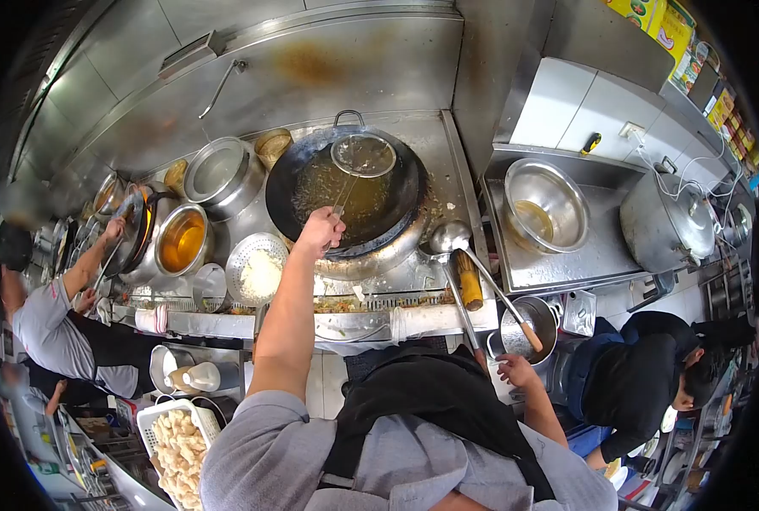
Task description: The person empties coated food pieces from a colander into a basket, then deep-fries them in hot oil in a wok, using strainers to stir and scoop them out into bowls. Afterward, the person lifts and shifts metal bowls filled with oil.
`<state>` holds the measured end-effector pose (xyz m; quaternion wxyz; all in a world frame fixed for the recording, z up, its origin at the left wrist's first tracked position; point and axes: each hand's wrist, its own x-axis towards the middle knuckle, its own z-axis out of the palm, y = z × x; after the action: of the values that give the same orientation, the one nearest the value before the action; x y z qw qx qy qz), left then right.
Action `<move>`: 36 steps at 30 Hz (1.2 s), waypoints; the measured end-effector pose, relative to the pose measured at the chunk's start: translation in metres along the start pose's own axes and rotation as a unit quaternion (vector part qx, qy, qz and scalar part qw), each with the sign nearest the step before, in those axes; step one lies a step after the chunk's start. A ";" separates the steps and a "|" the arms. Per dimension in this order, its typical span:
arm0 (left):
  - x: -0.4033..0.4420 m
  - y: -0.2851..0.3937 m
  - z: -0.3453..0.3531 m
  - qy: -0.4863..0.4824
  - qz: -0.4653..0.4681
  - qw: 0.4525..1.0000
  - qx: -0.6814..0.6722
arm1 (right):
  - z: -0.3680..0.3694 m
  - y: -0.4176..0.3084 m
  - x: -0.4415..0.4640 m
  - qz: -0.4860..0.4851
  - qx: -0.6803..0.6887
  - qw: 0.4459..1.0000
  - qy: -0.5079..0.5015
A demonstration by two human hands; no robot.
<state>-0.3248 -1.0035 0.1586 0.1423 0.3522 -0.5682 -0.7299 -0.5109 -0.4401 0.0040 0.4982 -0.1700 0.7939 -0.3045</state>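
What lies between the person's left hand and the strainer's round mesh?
In the head view, only the strainer's thin handle spans that stretch, running from the left hand to the mesh, with liquid in the wok visible behind it.

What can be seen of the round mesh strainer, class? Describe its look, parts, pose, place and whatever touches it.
The mesh strainer is round, with a fine wire net inside a thin rim, all apparently metal. A slender handle runs from it to the left hand, which grips it. The round head sits over the far part of the dark wok; whether it touches the wok is unclear.
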 end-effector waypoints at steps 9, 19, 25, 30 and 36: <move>-0.013 -0.003 0.013 0.012 0.045 0.992 -0.117 | 0.005 0.017 0.005 0.041 -0.007 0.998 -0.054; -0.159 -0.026 -0.084 0.251 0.150 0.955 -0.043 | 0.011 0.020 0.001 0.063 0.020 0.998 -0.015; -0.245 -0.105 -0.139 0.384 0.056 0.837 0.386 | 0.034 0.025 0.001 0.089 0.008 0.995 -0.042; -0.259 -0.153 -0.131 0.394 -0.104 0.773 0.487 | 0.046 0.025 0.008 0.071 -0.049 0.995 -0.045; -0.254 -0.130 -0.120 0.362 -0.060 0.802 0.472 | 0.040 -0.008 -0.005 0.070 -0.036 0.997 0.002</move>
<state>-0.0381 -0.8958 0.1150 0.1100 0.6478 -0.7272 -0.1984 -0.4731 -0.4552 0.0001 0.5098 -0.1313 0.8156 -0.2403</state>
